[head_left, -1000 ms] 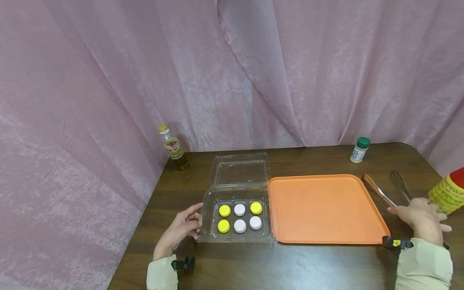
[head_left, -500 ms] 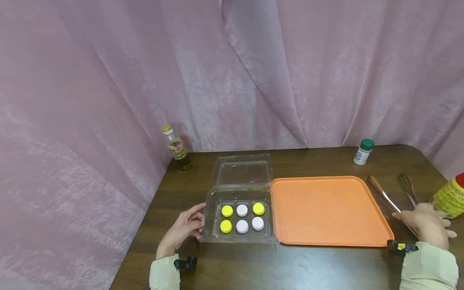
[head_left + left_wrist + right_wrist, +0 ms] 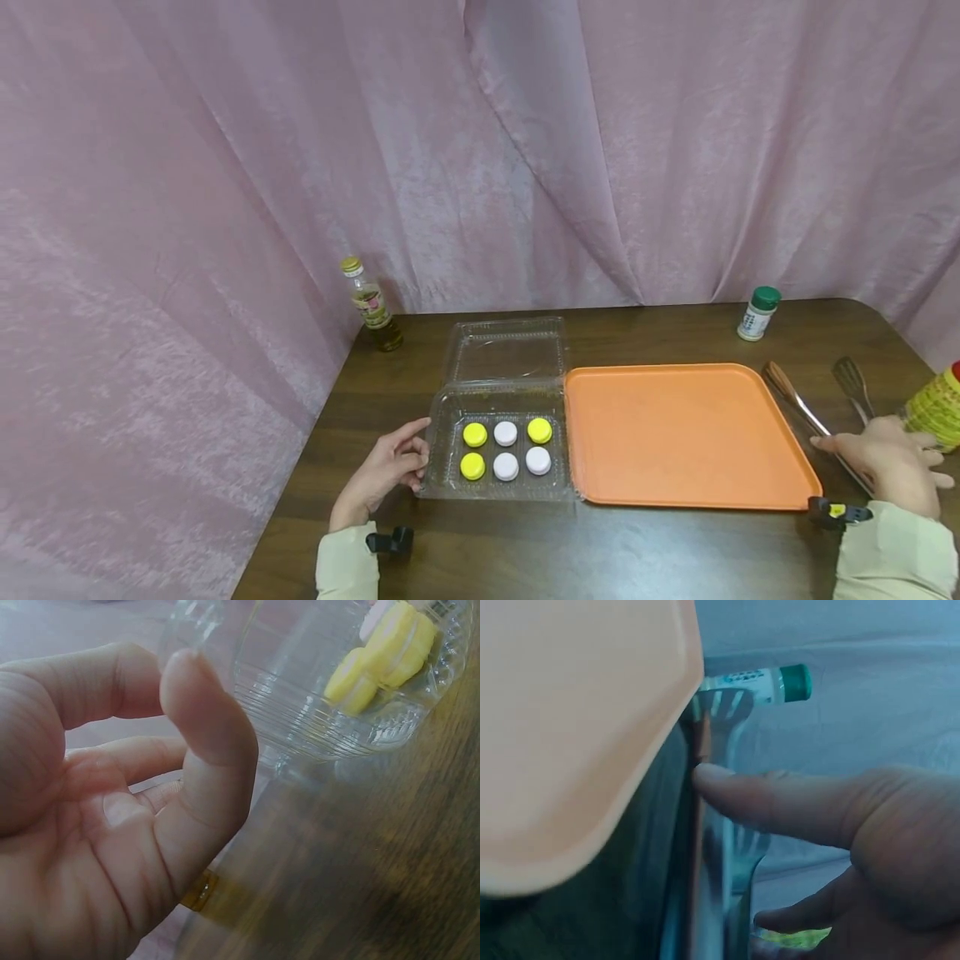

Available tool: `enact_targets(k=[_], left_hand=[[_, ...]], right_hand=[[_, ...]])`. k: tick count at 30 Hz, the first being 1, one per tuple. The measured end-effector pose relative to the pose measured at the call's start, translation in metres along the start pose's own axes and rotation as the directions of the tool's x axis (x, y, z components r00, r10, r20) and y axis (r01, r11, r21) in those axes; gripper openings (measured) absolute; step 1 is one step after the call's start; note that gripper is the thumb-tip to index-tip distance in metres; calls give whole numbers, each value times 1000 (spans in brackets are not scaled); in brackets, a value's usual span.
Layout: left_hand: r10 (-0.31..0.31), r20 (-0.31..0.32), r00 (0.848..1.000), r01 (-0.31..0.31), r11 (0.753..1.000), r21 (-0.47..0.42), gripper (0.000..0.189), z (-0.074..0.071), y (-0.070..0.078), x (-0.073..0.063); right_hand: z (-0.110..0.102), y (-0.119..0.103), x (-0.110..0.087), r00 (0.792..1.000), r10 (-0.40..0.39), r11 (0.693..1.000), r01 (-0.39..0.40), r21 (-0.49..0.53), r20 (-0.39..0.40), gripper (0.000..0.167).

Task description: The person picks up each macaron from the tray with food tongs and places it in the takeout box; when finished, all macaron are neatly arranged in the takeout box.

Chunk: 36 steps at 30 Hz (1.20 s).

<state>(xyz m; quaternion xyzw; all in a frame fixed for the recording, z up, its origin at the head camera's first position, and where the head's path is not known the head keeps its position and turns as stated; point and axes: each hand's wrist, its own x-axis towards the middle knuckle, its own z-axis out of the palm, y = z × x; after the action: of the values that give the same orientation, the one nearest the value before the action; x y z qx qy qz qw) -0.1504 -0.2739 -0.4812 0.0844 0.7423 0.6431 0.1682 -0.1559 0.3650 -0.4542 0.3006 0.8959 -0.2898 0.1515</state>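
A hinged clear plastic container [image 3: 504,392] stands with its lid laid back. Yellow and white macarons [image 3: 397,649] sit in two rows inside it. My left hand [image 3: 390,467] is at its left edge, thumb and fingers curled at the rim. My right hand [image 3: 892,462] is over the handles of two metal utensils, fingers spread and holding nothing. One is a long copper-and-silver utensil [image 3: 806,408], with the thumb tip overlapping its handle. The other is a slotted spatula [image 3: 851,383], its handle partly hidden by the hand.
An orange tray [image 3: 686,433] lies against the container's right side. An oil bottle [image 3: 371,308] stands back left, a green-capped shaker [image 3: 759,312] back right. A yellow-labelled container with a red top [image 3: 937,408] is by the right hand. A pink curtain [image 3: 525,167] hangs behind the table.
The head view has shifted slightly, so everything sits a little further right. The right hand has moved slightly over the utensils; the left hand stays at the container's edge.
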Motion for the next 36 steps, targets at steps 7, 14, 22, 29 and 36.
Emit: enact_targets(k=[7, 14, 22, 29, 36], left_hand=[[7, 2, 1000, -7, 1000, -11, 64, 0, 2, -1], [-1, 2, 1000, 1, 1000, -20, 66, -1, 1, -3], [1, -7, 1000, -1, 1000, -10, 65, -2, -1, -2], [19, 10, 1000, -19, 1000, -18, 63, -1, -3, 0], [-5, -13, 1000, 5, 1000, -30, 64, -1, -5, 1]], right_hand=[[-4, -13, -5, 989, -127, 990, 131, 56, -70, 103], [0, -33, -12, 954, -250, 963, 262, 59, -163, 92], [11, -51, -14, 849, -461, 873, 487, 43, -259, 77], [25, -72, -8, 774, -589, 790, 612, 34, -233, 75], [43, -99, -6, 763, -628, 766, 641, 49, -156, 74]])
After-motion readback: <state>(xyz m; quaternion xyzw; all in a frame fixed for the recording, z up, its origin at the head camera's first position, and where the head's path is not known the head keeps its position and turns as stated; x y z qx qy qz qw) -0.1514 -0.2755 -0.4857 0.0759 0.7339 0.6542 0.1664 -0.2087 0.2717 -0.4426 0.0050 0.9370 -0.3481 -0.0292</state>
